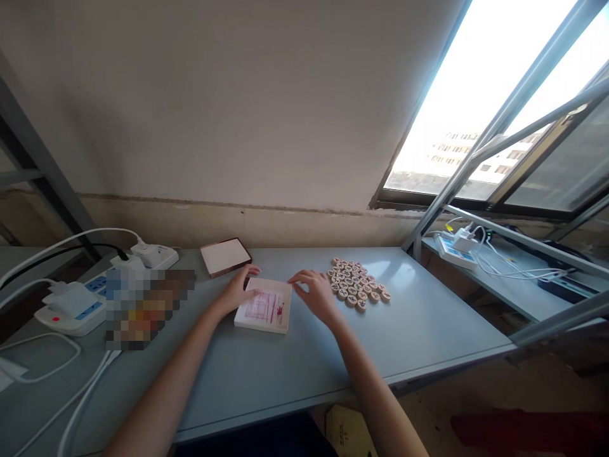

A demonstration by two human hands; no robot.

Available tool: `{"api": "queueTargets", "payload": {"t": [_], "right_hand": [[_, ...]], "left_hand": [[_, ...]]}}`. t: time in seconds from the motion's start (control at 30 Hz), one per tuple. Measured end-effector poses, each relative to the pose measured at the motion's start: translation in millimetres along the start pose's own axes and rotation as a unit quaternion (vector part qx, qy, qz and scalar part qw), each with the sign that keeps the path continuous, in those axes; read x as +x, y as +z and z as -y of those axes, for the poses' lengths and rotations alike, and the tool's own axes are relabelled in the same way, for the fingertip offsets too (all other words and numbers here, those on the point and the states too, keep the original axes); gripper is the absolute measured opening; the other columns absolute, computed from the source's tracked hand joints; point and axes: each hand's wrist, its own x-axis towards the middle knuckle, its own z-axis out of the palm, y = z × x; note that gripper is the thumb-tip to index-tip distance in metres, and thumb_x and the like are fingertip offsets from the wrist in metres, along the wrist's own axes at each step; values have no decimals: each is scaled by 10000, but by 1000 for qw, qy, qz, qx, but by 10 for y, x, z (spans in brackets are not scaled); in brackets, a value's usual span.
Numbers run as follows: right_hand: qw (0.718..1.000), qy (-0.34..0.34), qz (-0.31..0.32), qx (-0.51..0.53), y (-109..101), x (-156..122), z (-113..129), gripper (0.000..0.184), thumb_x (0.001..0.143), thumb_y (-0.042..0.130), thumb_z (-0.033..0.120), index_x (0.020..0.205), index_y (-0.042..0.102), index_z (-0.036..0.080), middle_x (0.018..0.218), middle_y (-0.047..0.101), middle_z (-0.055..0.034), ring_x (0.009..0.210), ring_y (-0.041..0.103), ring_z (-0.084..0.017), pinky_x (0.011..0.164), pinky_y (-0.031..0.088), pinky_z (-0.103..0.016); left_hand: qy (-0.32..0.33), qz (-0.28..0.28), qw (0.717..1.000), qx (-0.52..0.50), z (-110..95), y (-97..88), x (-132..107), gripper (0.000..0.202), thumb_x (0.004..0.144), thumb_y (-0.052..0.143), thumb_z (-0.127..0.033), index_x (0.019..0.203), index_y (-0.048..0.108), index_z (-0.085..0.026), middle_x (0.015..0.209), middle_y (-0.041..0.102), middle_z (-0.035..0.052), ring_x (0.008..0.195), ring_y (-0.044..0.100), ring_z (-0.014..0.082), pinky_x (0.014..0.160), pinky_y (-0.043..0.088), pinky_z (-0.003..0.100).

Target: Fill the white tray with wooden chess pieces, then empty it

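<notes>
A white square box point(265, 308) with red print on top lies on the grey table point(266, 374). My left hand point(240, 289) rests on the box's left far corner, fingers curled over its edge. My right hand point(316, 293) hovers at the box's right far corner, fingers bent and apart, between the box and a heap of round wooden game pieces point(356, 287) with dark characters on them. A flat lid or tray point(225, 256) with a brown rim lies beyond my left hand.
Power strips with white plugs and cables point(76, 304) crowd the table's left side beside a blurred patch. A second shelf at the right carries another power strip point(457, 247) and wires. Metal window frames point(499, 165) slant over the right.
</notes>
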Motion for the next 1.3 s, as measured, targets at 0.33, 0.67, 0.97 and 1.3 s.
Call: {"api": "queueTargets", "payload": {"t": [0.33,0.67,0.97,1.3], "right_hand": [[984,138,5,-113,-248,-634,-663,243,827,480,167,966,654,267,1161,572,-21,1085,476,-214,887,317,-347],[970,149,-11,-194,-151,-556,-737,286,870,477,241,1141,568,256,1183,548,-70,1098,451,-238,895,292,-371],[976,157,27,-147,-286,-423,-585,161,833,553,370,860,627,230,987,578,-43,1024,463,-227,875,289,-384],[998,0,65,10,144,189,92,271,749,635,496,898,661,271,1096,540,-24,1039,432,-204,845,314,-340]], "left_hand": [[-42,-31,997,56,65,-17,77,255,735,489,-394,769,601,-167,812,598,53,695,520,171,699,428,324],[-61,-49,995,61,30,39,63,403,731,479,-416,1039,523,-161,803,590,35,691,548,173,663,445,307],[-28,-6,997,77,47,21,80,297,764,443,-427,801,593,-173,858,627,61,751,559,195,720,430,325],[-19,16,998,59,65,31,73,385,796,422,-510,845,621,-184,919,656,66,851,586,221,758,436,316]]}}
